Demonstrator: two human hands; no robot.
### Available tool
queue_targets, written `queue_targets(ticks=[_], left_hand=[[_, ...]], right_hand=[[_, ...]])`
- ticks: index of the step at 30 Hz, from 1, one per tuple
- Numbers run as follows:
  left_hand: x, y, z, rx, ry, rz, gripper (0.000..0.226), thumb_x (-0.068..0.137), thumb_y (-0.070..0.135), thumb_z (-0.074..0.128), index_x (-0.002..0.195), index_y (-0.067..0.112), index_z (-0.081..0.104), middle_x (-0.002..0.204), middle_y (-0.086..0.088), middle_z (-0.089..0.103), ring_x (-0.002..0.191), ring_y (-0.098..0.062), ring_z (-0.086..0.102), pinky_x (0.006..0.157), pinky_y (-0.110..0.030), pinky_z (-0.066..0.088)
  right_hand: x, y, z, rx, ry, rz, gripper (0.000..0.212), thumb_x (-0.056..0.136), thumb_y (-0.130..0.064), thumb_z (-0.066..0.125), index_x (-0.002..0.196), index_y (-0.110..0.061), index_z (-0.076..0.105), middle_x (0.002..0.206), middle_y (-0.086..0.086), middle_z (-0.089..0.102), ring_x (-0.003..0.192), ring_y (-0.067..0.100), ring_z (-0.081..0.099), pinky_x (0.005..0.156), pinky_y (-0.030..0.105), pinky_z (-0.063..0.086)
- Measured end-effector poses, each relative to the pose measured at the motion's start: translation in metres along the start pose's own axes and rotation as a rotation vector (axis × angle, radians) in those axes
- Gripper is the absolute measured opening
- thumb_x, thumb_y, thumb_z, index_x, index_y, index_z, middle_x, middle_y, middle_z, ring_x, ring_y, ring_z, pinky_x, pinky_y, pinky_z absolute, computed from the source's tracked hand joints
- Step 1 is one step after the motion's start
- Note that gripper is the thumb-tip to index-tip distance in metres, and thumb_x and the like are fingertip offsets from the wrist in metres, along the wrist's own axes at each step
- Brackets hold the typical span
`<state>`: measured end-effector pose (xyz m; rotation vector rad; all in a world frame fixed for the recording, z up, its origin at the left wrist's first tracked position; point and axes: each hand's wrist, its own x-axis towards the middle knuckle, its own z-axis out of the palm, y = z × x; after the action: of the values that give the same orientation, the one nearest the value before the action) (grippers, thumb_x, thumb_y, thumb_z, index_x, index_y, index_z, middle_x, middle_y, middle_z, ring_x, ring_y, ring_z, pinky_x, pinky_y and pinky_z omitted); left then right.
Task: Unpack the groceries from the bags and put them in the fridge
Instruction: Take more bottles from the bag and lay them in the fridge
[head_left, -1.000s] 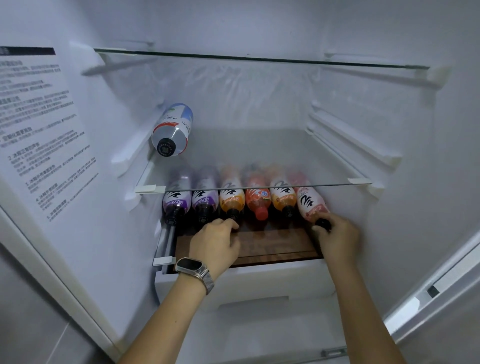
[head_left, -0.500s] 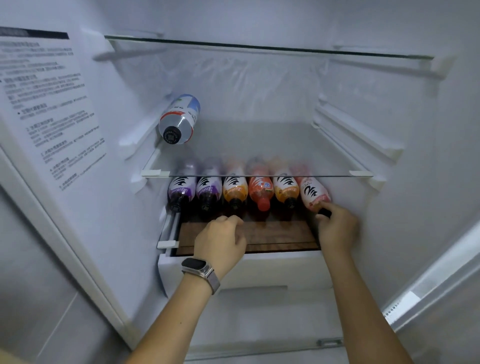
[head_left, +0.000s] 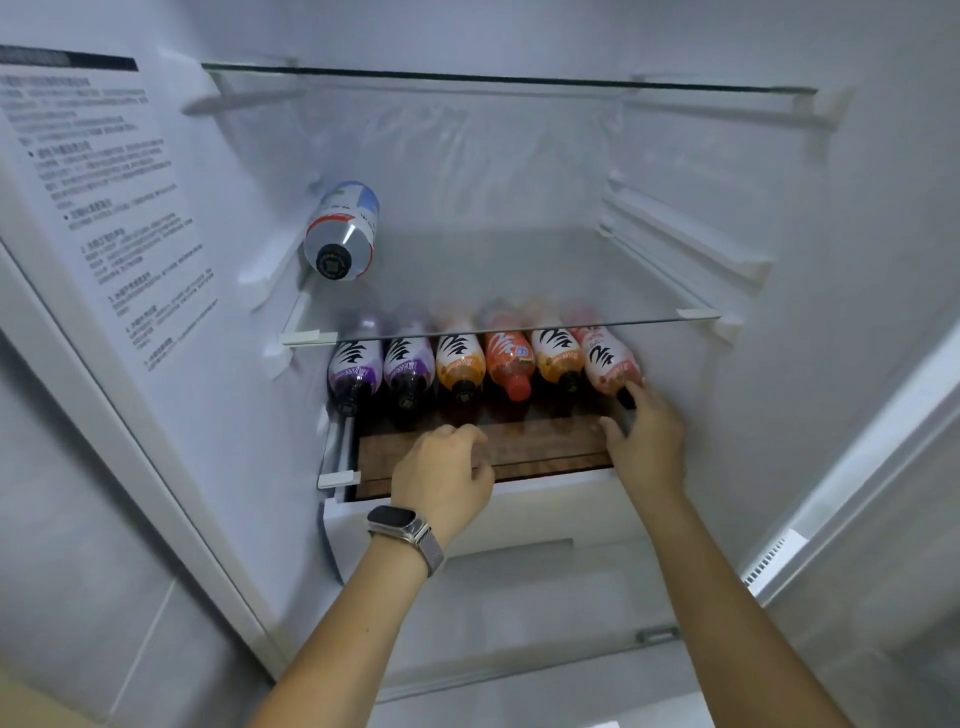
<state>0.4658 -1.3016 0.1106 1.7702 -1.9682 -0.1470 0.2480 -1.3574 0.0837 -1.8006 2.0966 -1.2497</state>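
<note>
Several drink bottles lie side by side on the fridge's lower shelf, caps toward me: two purple (head_left: 355, 366), two orange (head_left: 460, 364), one red (head_left: 510, 358) and a pink bottle (head_left: 610, 358) at the far right. My right hand (head_left: 647, 441) touches the pink bottle's neck with its fingertips, thumb spread apart. In front of the row, my left hand (head_left: 441, 470) hovers with curled fingers over a wooden board (head_left: 545, 441), and I see nothing in it. A white and blue bottle (head_left: 343, 234) lies on the glass shelf (head_left: 519, 275) above, at its left side.
A second glass shelf (head_left: 519, 79) sits higher up. A white drawer front (head_left: 545, 512) runs below the wooden board. A printed sticker (head_left: 104, 208) covers the fridge's left wall. The right wall carries shelf rails (head_left: 685, 244).
The pink bottle now lies straighter in the row, and my right hand's grip on its cap has loosened to a touch. My left hand drew back slightly from the caps.
</note>
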Motion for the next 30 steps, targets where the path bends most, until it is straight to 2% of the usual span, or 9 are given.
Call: queue_targets(ticks=[3,7,11,13,21,24,26,28,30], left_hand=[[0.000,0.004,0.003,-0.019,-0.007,0.032,0.029,0.089,0.030,0.053,0.117,0.029,0.060,0.111,0.004,0.061,0.100,-0.019,0.059,0.064,-0.026,0.040],[0.000,0.018,0.011,-0.065,-0.034,0.100,0.031,0.087,0.029,0.054,0.117,0.027,0.060,0.114,0.001,0.062,0.104,-0.020,0.058,0.074,-0.030,0.047],[0.000,0.037,0.018,-0.100,-0.036,0.176,0.029,0.088,0.030,0.054,0.117,0.026,0.061,0.112,0.001,0.063,0.101,-0.019,0.059,0.072,-0.029,0.048],[-0.001,0.044,0.024,-0.099,-0.062,0.221,0.029,0.089,0.031,0.054,0.116,0.026,0.060,0.112,0.002,0.062,0.101,-0.019,0.059,0.073,-0.030,0.050],[-0.021,0.075,0.051,-0.065,-0.159,0.431,0.037,0.093,0.035,0.048,0.129,0.030,0.051,0.123,0.008,0.059,0.110,-0.013,0.056,0.083,-0.027,0.048],[-0.035,0.080,0.062,-0.103,-0.167,0.484,0.035,0.093,0.034,0.051,0.127,0.028,0.055,0.117,0.005,0.063,0.099,-0.014,0.061,0.075,-0.028,0.049],[-0.048,0.082,0.072,-0.118,-0.225,0.505,0.032,0.092,0.034,0.054,0.123,0.026,0.059,0.109,0.004,0.067,0.089,-0.015,0.064,0.069,-0.028,0.051],[-0.065,0.084,0.082,-0.107,-0.302,0.536,0.025,0.087,0.033,0.061,0.111,0.026,0.065,0.094,0.005,0.070,0.076,-0.015,0.065,0.060,-0.029,0.052],[-0.083,0.086,0.093,-0.085,-0.324,0.594,0.014,0.082,0.035,0.062,0.093,0.029,0.067,0.074,0.008,0.068,0.057,-0.012,0.063,0.044,-0.028,0.050]], right_hand=[[-0.024,-0.007,-0.003,0.062,0.067,-0.050,0.050,0.084,-0.006,0.068,0.132,-0.004,0.054,0.144,0.013,0.047,0.134,0.028,0.043,0.110,0.038,0.035],[-0.049,-0.011,-0.014,0.078,0.085,-0.106,0.045,0.083,-0.006,0.065,0.128,-0.008,0.059,0.141,0.007,0.052,0.132,0.022,0.046,0.108,0.027,0.033],[-0.063,-0.012,-0.026,0.109,0.093,-0.143,0.041,0.085,-0.009,0.064,0.126,-0.011,0.060,0.135,0.005,0.057,0.128,0.020,0.050,0.107,0.039,0.040],[-0.069,-0.014,-0.032,0.131,0.090,-0.152,0.040,0.086,-0.010,0.063,0.126,-0.012,0.060,0.134,0.003,0.057,0.127,0.018,0.050,0.106,0.039,0.041],[-0.109,0.001,-0.056,0.130,-0.049,-0.021,0.040,0.094,-0.016,0.055,0.134,-0.019,0.051,0.135,-0.006,0.054,0.125,0.008,0.048,0.106,0.015,0.032],[-0.139,0.013,-0.065,0.131,-0.144,0.061,0.040,0.098,-0.021,0.051,0.138,-0.027,0.046,0.137,-0.015,0.048,0.121,-0.005,0.042,0.108,0.010,0.028],[-0.165,0.024,-0.074,0.144,-0.206,0.090,0.040,0.099,-0.022,0.049,0.138,-0.029,0.043,0.135,-0.019,0.046,0.121,-0.009,0.040,0.110,0.012,0.030],[-0.194,0.038,-0.087,0.098,-0.258,0.115,0.041,0.099,-0.024,0.046,0.139,-0.029,0.042,0.137,-0.019,0.045,0.125,-0.007,0.039,0.107,0.004,0.023],[-0.223,0.057,-0.104,-0.019,-0.310,0.176,0.043,0.098,-0.036,0.037,0.140,-0.029,0.042,0.139,-0.018,0.045,0.128,-0.005,0.035,0.101,-0.004,0.013]])
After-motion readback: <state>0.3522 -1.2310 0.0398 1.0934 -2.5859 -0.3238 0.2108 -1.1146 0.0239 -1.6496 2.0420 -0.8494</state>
